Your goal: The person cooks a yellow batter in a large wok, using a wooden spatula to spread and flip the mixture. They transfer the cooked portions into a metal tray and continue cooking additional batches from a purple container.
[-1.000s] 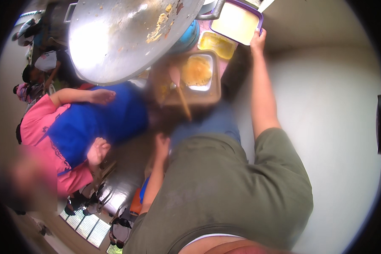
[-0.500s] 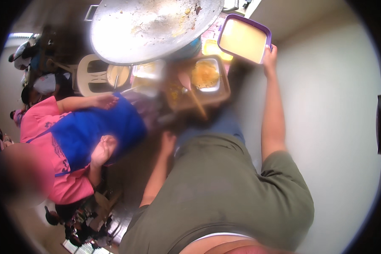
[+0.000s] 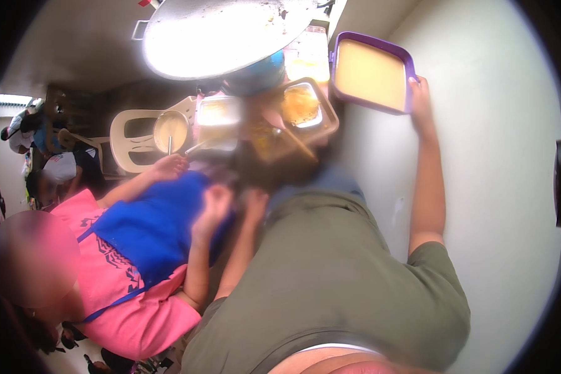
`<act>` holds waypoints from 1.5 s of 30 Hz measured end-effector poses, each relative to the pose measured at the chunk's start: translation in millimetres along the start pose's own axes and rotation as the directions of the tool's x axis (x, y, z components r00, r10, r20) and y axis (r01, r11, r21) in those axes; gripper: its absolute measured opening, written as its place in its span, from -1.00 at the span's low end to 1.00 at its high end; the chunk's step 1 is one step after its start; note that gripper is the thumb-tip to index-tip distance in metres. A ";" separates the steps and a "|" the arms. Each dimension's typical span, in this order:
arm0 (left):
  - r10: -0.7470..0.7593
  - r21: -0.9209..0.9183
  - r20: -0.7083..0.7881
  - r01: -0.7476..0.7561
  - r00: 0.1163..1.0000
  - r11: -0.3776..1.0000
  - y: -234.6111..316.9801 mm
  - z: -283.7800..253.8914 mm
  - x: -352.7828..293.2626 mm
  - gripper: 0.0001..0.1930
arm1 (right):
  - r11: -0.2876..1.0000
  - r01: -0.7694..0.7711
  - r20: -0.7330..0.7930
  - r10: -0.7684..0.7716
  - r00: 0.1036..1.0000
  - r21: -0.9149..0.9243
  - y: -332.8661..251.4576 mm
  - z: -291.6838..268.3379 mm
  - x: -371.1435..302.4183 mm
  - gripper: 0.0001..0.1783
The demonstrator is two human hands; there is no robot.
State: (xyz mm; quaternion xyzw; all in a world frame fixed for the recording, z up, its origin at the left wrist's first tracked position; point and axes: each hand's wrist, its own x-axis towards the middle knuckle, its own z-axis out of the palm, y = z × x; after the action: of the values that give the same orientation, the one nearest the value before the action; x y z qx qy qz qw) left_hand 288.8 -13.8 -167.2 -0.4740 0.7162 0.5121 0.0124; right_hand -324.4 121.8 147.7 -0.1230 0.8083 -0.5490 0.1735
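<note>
In the upper right of the frame, the right hand (image 3: 421,103) is gripping a purple container (image 3: 369,103) by its right side, the thumb near the rim. Inside the container lies a smooth pale yellow liquid (image 3: 371,73), and I see no support under it other than this hand. The left hand (image 3: 255,204) is low, near the centre of the frame; it is blurred, so I cannot tell if its fingers are open or closed, and no object is visible in it.

Left of the container, at upper centre, there is a brown tray (image 3: 331,119) with a lighter dish of orange-yellow food (image 3: 300,106) and a wooden spoon (image 3: 300,144) lying across it. A large metal pan (image 3: 224,43) fills the top of the frame. At left, a co-worker in a blue apron (image 3: 162,218) stands near.

In my judgement, the step in hand is the holding or carrying of the filled container, and the next move calls for keeping it level, perhaps with both hands, so that nothing spills
</note>
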 end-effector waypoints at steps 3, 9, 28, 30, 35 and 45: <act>-0.032 -0.048 0.021 0.033 0.999 0.998 16.6 -6.9 2.5 -0.58 | 0.998 -0.058 0.019 0.059 0.998 -0.010 -31.6 -11.5 -16.3 -0.56; -0.097 -0.142 0.036 0.101 0.995 0.985 34.7 -11.1 -6.7 -0.60 | 0.996 -0.055 0.045 0.052 0.998 0.064 -94.7 -23.9 -15.6 -0.62; 0.489 0.448 0.857 -0.704 0.163 -0.551 237.8 -47.0 93.0 -0.91 | 0.973 0.129 0.300 -0.183 0.936 0.191 -272.8 35.2 43.6 -0.61; 0.632 0.497 0.751 -0.795 0.192 -0.349 242.0 -19.2 109.3 -0.87 | 0.963 0.158 0.333 -0.226 0.915 0.220 -289.0 53.4 67.3 -0.62; 0.770 0.511 0.567 -0.858 0.292 -0.051 225.6 37.8 131.6 -0.84 | 0.950 0.203 0.377 -0.282 0.882 0.236 -322.6 93.8 73.1 -0.61; 0.729 0.506 0.431 -0.811 0.532 0.292 225.4 72.7 150.1 -0.89 | 0.974 0.205 0.393 -0.227 0.891 0.099 -380.2 168.4 126.0 -0.48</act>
State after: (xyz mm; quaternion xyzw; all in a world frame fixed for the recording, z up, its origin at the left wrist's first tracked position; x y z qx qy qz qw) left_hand 16.3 -53.8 -114.7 -0.0015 0.9808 0.1931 -0.0276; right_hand -366.0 -209.0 426.2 -0.3172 0.7213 -0.5499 0.2769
